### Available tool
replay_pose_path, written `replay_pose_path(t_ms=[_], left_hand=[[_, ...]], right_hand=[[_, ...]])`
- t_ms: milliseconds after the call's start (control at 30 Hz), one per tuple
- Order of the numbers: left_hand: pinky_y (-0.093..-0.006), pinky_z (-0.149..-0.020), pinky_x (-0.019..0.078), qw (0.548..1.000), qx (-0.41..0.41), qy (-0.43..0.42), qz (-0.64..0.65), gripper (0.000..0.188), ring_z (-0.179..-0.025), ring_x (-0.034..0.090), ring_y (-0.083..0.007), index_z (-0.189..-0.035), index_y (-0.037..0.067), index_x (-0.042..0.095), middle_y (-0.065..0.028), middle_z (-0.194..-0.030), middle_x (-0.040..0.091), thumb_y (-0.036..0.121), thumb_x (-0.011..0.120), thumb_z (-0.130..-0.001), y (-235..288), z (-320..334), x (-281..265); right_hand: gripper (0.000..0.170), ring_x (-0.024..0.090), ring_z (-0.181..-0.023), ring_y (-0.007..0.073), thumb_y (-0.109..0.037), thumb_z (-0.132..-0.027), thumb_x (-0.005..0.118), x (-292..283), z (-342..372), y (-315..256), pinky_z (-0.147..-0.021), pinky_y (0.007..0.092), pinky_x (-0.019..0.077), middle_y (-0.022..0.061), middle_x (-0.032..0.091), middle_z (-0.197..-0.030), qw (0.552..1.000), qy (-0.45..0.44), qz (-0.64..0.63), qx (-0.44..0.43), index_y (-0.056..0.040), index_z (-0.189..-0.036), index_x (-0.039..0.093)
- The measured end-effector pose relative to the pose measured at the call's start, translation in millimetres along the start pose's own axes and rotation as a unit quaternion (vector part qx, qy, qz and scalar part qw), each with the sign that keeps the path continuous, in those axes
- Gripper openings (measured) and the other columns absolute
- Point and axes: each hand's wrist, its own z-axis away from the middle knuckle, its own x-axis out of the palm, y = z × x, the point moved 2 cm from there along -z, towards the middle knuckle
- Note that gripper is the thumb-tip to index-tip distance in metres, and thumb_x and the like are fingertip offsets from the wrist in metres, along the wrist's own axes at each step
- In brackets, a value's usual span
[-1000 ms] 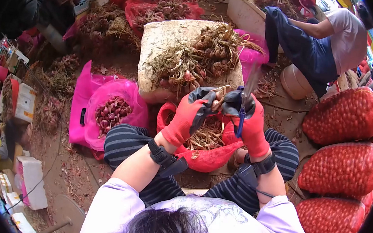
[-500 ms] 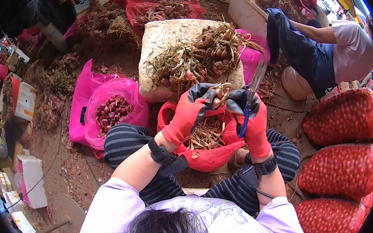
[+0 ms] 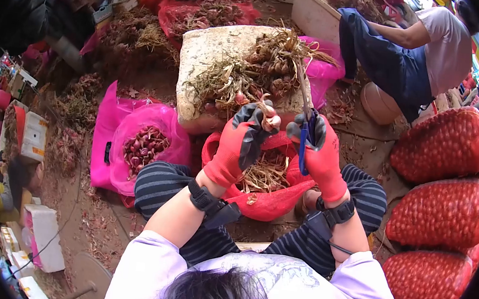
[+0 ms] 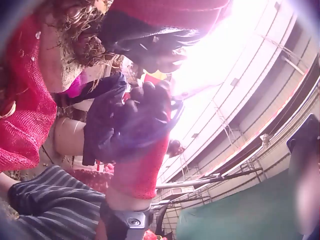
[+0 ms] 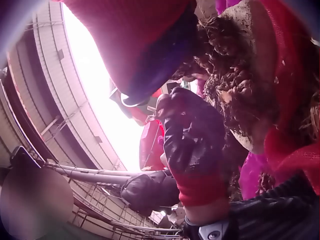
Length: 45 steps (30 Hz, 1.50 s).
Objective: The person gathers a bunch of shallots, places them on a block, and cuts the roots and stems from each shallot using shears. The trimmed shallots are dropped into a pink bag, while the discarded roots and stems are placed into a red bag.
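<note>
In the head view, my left hand, in a red and black glove, grips a small bunch of shallots with dry stalks. My gloved right hand holds scissors with blue handles, their blades pointing away over the foam block. A narrow gap separates the two hands above a red mesh bag of dry trimmings between the knees. Just beyond lies a pile of shallots with dried leaves on the pale foam block. Both wrist views show the gloves close up, with the bunch largely hidden.
To the left, a pink mesh bag contains loose shallots. Several full red mesh sacks line the right side. Another person sits at the upper right near a white box. Dry skins litter the floor.
My hands have drawn slightly apart, the left shifting a little left with the shallots turned. The scissors' blades, earlier angled up to the right, now tilt left across the foam block's edge.
</note>
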Motion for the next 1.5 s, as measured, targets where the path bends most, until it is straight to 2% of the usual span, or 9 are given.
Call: replay_pose_path(t_ms=[133,267,367,600,733,1133,1300,1400,1500], left_hand=[[-0.0314,-0.088,0.0467,0.994,0.09,-0.038,-0.039,0.021,-0.096,0.058,-0.0211,-0.106,0.0,0.056,-0.008,-0.101,0.057,0.001,0.052,-0.086,10,-3,-5],[-0.029,-0.082,0.0498,0.986,0.121,0.01,-0.115,0.024,-0.087,0.06,-0.0199,-0.11,0.0,0.056,-0.0086,-0.098,0.061,0.0,0.053,-0.087,15,-6,-11],[-0.0288,-0.083,0.0494,0.978,0.138,0.043,-0.148,0.027,-0.09,0.061,-0.0161,-0.114,-0.004,0.053,-0.0101,-0.1,0.063,-0.005,0.052,-0.087,25,3,6],[-0.0245,-0.08,0.0491,0.929,0.299,0.069,-0.208,0.028,-0.091,0.06,-0.014,-0.115,-0.003,0.053,-0.0083,-0.101,0.062,-0.007,0.051,-0.087,44,3,7],[-0.0216,-0.073,0.0486,0.936,0.28,0.079,-0.198,0.029,-0.087,0.059,-0.0107,-0.117,-0.001,0.052,-0.0072,-0.103,0.061,-0.006,0.05,-0.088,47,2,-5],[-0.0358,-0.084,0.0495,0.976,0.203,-0.027,-0.08,0.028,-0.088,0.06,-0.0205,-0.115,-0.001,0.051,-0.0109,-0.098,0.06,-0.004,0.053,-0.088,28,-4,-2],[-0.0322,-0.089,0.0457,0.985,0.136,-0.071,-0.075,0.031,-0.094,0.059,-0.0186,-0.116,-0.002,0.054,-0.0097,-0.104,0.061,-0.007,0.054,-0.085,12,-3,-4],[-0.0288,-0.093,0.0414,0.904,0.146,0.018,-0.401,0.03,-0.101,0.056,-0.0156,-0.115,-0.002,0.054,-0.0076,-0.108,0.06,-0.006,0.052,-0.086,5,11,14],[-0.0284,-0.095,0.0391,0.897,0.143,-0.013,-0.418,0.028,-0.106,0.054,-0.0165,-0.11,0.0,0.054,-0.0075,-0.111,0.057,-0.006,0.055,-0.082,-1,13,16]], right_hand=[[0.03,0.058,-0.068,0.0153,-0.019,-0.075,0.075,-1,5,-8,-0.064,0.0298,0.0471,0.007,0.062,-0.08,0.975,-0.032,0.219,-0.034,-0.0043,-0.094,0.056],[0.033,0.057,-0.062,0.0204,-0.025,-0.073,0.076,2,6,11,-0.061,0.0318,0.0461,0.008,0.058,-0.07,0.998,-0.007,0.021,0.054,-0.0049,-0.091,0.057],[0.032,0.057,-0.061,0.0221,-0.025,-0.072,0.076,-3,3,-14,-0.059,0.032,0.046,0.008,0.057,-0.068,0.966,-0.009,0.253,-0.055,-0.0055,-0.088,0.057],[0.033,0.059,-0.066,0.0245,-0.026,-0.069,0.074,-11,12,-26,-0.059,0.0344,0.0466,0.0069,0.059,-0.075,0.907,-0.052,0.397,-0.127,-0.0076,-0.092,0.059],[0.036,0.059,-0.067,0.0244,-0.029,-0.07,0.073,-12,14,-23,-0.061,0.0345,0.0472,0.0069,0.059,-0.078,0.897,-0.07,0.426,-0.097,-0.0072,-0.095,0.058],[0.032,0.061,-0.067,0.0241,-0.03,-0.073,0.074,-16,7,-9,-0.061,0.0338,0.0468,0.0096,0.06,-0.075,0.932,-0.027,0.359,-0.038,-0.0077,-0.089,0.059],[0.029,0.057,-0.067,0.0125,-0.022,-0.075,0.074,-2,-1,2,-0.059,0.0282,0.0457,0.0015,0.058,-0.074,0.998,-0.013,-0.037,0.052,-0.006,-0.094,0.06],[0.026,0.052,-0.067,0.0082,-0.015,-0.075,0.072,1,-1,10,-0.059,0.0233,0.0436,-0.0016,0.058,-0.076,0.988,-0.029,-0.118,0.098,-0.0045,-0.095,0.059],[0.02,0.053,-0.069,0.0073,-0.01,-0.077,0.066,-8,0,10,-0.062,0.0244,0.0453,-0.0006,0.06,-0.079,0.99,-0.055,-0.036,0.121,-0.0043,-0.096,0.061]])
